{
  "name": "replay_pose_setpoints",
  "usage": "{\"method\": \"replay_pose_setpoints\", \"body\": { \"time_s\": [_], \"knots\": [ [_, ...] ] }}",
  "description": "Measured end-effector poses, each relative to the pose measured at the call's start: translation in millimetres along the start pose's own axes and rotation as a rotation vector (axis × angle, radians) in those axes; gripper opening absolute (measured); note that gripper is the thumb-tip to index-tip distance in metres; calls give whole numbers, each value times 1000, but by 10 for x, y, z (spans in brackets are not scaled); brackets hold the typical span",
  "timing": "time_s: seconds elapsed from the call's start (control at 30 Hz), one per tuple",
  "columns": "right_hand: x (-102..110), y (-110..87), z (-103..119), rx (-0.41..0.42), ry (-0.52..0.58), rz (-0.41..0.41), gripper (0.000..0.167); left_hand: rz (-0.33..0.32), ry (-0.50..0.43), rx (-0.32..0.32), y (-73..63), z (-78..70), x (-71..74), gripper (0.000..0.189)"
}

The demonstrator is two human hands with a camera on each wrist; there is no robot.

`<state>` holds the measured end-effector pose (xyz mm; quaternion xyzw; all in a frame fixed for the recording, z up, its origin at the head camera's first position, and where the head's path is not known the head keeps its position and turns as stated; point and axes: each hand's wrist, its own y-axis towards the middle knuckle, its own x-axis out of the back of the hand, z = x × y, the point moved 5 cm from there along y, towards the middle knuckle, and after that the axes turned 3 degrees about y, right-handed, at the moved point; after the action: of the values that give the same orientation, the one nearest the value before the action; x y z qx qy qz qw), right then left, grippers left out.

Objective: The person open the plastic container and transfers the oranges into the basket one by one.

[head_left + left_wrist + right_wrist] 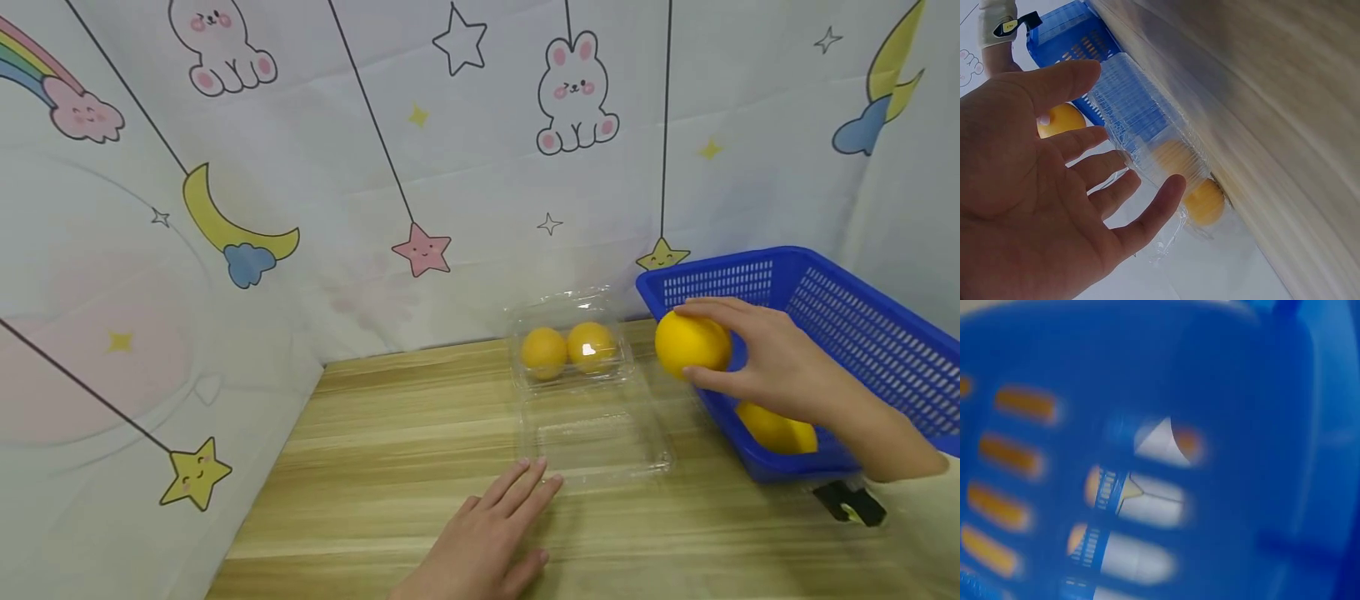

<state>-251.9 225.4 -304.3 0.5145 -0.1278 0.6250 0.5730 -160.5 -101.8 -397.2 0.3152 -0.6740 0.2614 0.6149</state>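
My right hand (780,358) grips an orange (688,343) between thumb and fingers, above the left rim of the blue basket (757,462). More yellow-orange fruit (772,427) lies inside the basket. A clear plastic clamshell box (592,433) sits with its lid raised at the back; two oranges (543,352) show side by side at its far end. My left hand (483,533) has its fingers spread and extended, fingertips right at the box's near left corner. In the left wrist view the palm of that hand (1054,181) faces the camera, holding nothing.
The blue basket wall (1222,375) fills the right wrist view, hiding the right hand there. A wood-grain table (360,467) meets a white cloth backdrop (480,167) printed with stars and rabbits. A black strap (849,502) is at the right sleeve.
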Motion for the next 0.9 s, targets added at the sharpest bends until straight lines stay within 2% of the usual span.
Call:
{"method": "replay_pose_setpoints", "body": {
  "time_s": [0.27,0.47,0.63,0.8,0.9],
  "knots": [
    [102,-73,-207,-65,-22,-31,71,7,-11,1,1,-5,2,76],
    [107,-114,-345,-68,-50,-44,70,1,-3,2,2,0,-8,76],
    [65,-133,-476,-92,-73,3,71,-28,-9,-24,2,30,-44,76],
    [-14,-160,-599,-112,-60,65,71,-19,-30,-27,7,31,-51,75],
    [-52,-176,-648,-123,-41,86,69,1,-30,-6,8,8,-17,75]
  ]
}}
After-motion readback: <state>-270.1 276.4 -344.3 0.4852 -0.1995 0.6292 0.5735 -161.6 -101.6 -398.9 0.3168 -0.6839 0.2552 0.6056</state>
